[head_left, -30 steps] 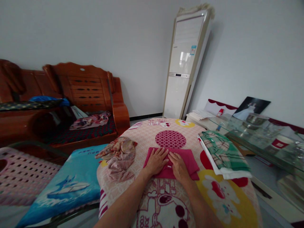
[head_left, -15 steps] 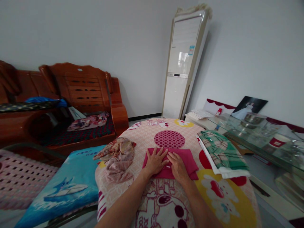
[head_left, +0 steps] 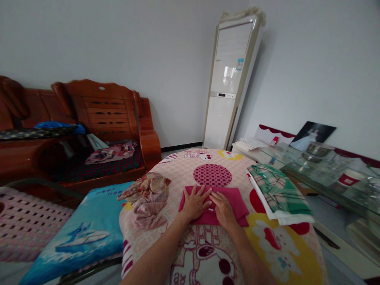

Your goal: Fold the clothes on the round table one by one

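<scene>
Pressing down with both palms in the head view, you have your left hand (head_left: 194, 204) and right hand (head_left: 222, 206) on a folded magenta cloth garment (head_left: 236, 198), which lies in front of you on a pale pink patterned tablecloth (head_left: 178, 174). Your left fingers are spread and flat; your right fingers are closer together and slightly bent. Neither hand is clenched, and neither grasps the fabric. A small white label (head_left: 211, 209) shows between your hands.

As for progress, the magenta garment looks largely finished: it is a compact, roughly rectangular bundle, though its layers seem a little uneven at the right end. Whether the part under your palms is smooth, you cannot tell from here. To its right, well apart from your hands, a green-and-white plaid cloth (head_left: 279, 190) lies folded flat on white fabric (head_left: 293, 220), and that portion appears done. To the left, a crumpled, pinkish-brown floral cloth (head_left: 151, 198) lies in a loose heap, so it seems to be what you have left unfolded.
</scene>
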`<control>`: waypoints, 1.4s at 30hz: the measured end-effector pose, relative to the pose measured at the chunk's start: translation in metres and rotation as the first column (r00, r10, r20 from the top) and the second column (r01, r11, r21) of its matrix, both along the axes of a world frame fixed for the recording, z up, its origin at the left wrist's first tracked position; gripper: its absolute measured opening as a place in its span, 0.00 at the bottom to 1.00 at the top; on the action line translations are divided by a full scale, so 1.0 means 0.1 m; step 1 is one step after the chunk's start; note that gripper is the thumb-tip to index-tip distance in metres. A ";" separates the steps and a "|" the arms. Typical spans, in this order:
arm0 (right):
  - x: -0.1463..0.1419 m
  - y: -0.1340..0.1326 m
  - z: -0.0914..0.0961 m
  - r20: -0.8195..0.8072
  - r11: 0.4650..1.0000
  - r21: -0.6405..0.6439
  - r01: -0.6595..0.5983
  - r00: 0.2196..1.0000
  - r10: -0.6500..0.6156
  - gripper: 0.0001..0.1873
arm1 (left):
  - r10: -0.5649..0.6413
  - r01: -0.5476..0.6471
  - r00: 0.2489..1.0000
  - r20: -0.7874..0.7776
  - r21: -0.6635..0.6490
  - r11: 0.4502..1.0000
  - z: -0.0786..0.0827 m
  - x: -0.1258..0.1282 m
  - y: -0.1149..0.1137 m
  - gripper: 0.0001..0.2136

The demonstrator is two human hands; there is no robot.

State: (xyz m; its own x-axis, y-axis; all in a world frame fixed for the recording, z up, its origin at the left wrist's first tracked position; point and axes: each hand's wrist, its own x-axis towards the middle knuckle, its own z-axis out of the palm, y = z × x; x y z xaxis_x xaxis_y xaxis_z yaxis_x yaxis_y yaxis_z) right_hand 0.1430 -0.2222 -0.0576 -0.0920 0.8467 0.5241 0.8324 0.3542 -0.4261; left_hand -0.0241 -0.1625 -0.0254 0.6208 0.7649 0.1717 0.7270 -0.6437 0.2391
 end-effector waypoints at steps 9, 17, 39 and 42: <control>-0.01 -0.01 -0.06 0.045 0.994 0.002 0.106 0.993 -0.106 0.29 | -0.009 0.009 1.000 0.029 -0.008 1.000 -0.01 0.00 0.01 0.26; -0.02 -0.01 -0.04 0.096 0.992 -0.008 0.125 0.988 -0.123 0.27 | -0.007 0.007 0.999 0.040 -0.002 1.000 -0.04 0.00 0.02 0.27; 0.17 -0.08 0.04 0.399 0.881 -0.076 0.467 0.824 -0.402 0.25 | 0.015 -0.015 1.000 -0.010 0.024 1.000 -0.09 0.02 0.03 0.28; 0.18 -0.08 0.05 0.408 0.882 -0.075 0.465 0.822 -0.398 0.25 | 0.017 -0.017 1.000 -0.008 0.020 1.000 -0.09 0.02 0.04 0.28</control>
State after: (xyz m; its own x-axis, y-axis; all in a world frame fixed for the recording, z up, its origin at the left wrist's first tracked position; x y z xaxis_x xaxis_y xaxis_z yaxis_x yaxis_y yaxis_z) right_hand 0.1609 -0.2304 -0.0526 0.1451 0.9154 0.3755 0.9892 -0.1262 -0.0748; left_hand -0.0217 -0.1588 -0.0346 0.6090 0.7721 0.1816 0.7401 -0.6355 0.2201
